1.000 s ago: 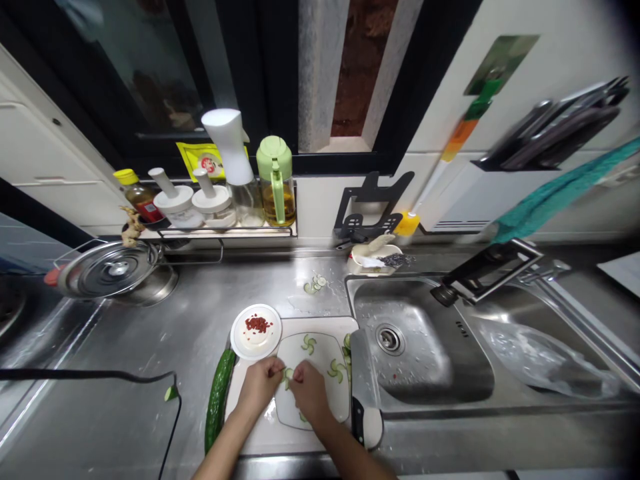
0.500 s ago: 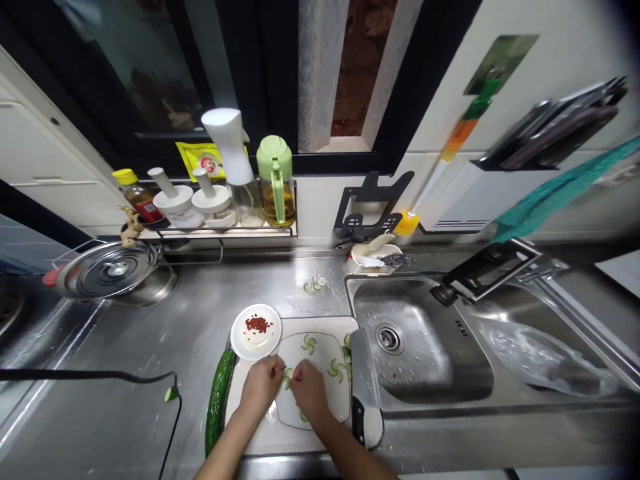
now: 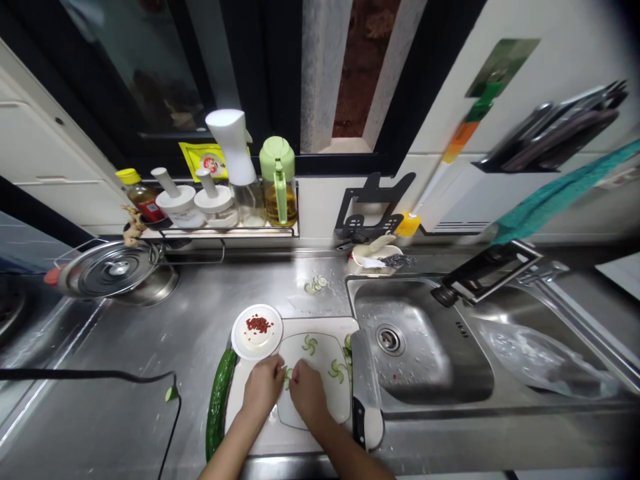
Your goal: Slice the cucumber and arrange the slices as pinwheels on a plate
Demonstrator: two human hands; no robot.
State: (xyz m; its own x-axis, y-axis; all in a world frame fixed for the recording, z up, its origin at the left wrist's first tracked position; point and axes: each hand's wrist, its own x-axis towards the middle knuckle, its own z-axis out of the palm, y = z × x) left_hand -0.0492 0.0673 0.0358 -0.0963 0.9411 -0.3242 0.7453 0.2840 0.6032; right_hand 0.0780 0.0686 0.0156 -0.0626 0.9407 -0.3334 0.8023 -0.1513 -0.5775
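Observation:
My left hand (image 3: 265, 385) is closed, fingertips drawn together over the left side of a white square plate (image 3: 313, 347). Close by on its right, my right hand (image 3: 307, 392) has its fingers curled in as well. Between them a few thin cucumber slices (image 3: 287, 377) lie on the plate; whatever the fingertips hold is hidden. Fanned cucumber slices form a small swirl (image 3: 309, 344) near the plate's far edge and another swirl (image 3: 337, 371) at its right. The plate rests on a cutting board (image 3: 250, 433).
A white dish (image 3: 257, 347) of small red berries touches the board's far left corner. A whole cucumber (image 3: 219, 403) lies along the left edge. At the right are a knife (image 3: 359, 421), more cucumber slices (image 3: 349, 348) and the sink (image 3: 425, 360). Loose slices (image 3: 316, 285) lie behind.
Both hands stay over the same cucumber slices, with slight finger movement. My right hand has shifted a little left, and the view has moved very slightly.

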